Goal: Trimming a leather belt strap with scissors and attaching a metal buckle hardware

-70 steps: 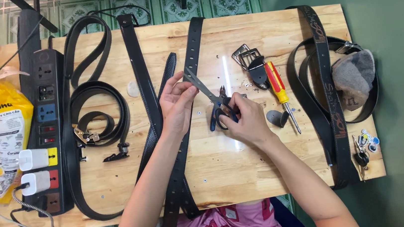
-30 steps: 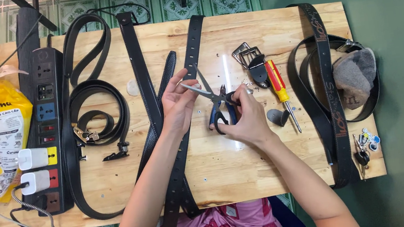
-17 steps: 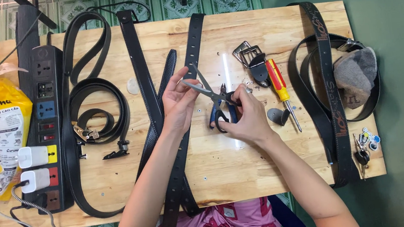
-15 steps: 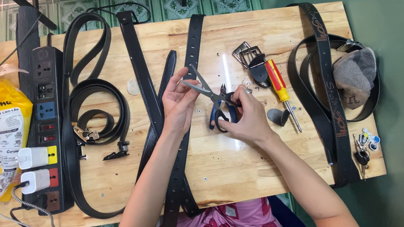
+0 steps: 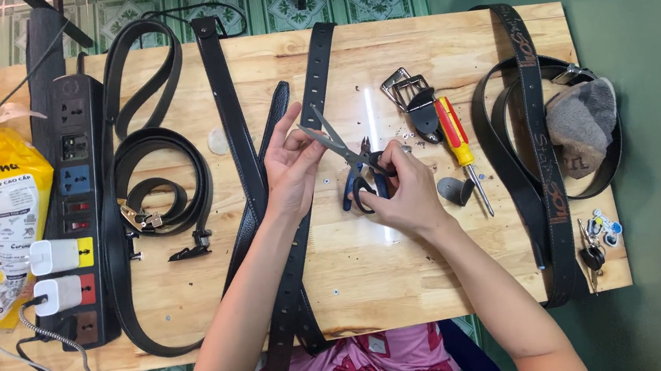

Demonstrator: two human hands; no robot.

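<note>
Right hand [image 5: 403, 194] grips the dark-handled steel scissors [image 5: 352, 159], blades parted at the black perforated leather belt [image 5: 313, 101] at mid-desk, while the left hand [image 5: 289, 165] pinches that strap. The cut looks cleanest with the strap taut and the blades square across it.

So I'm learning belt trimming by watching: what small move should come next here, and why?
Probably close the scissors. Their blades stand open around the belt, the left hand pinches the belt beside the blades, and the right hand has its fingers in the handles. The strap looks held and lined up, so a squeeze seems due.
</note>
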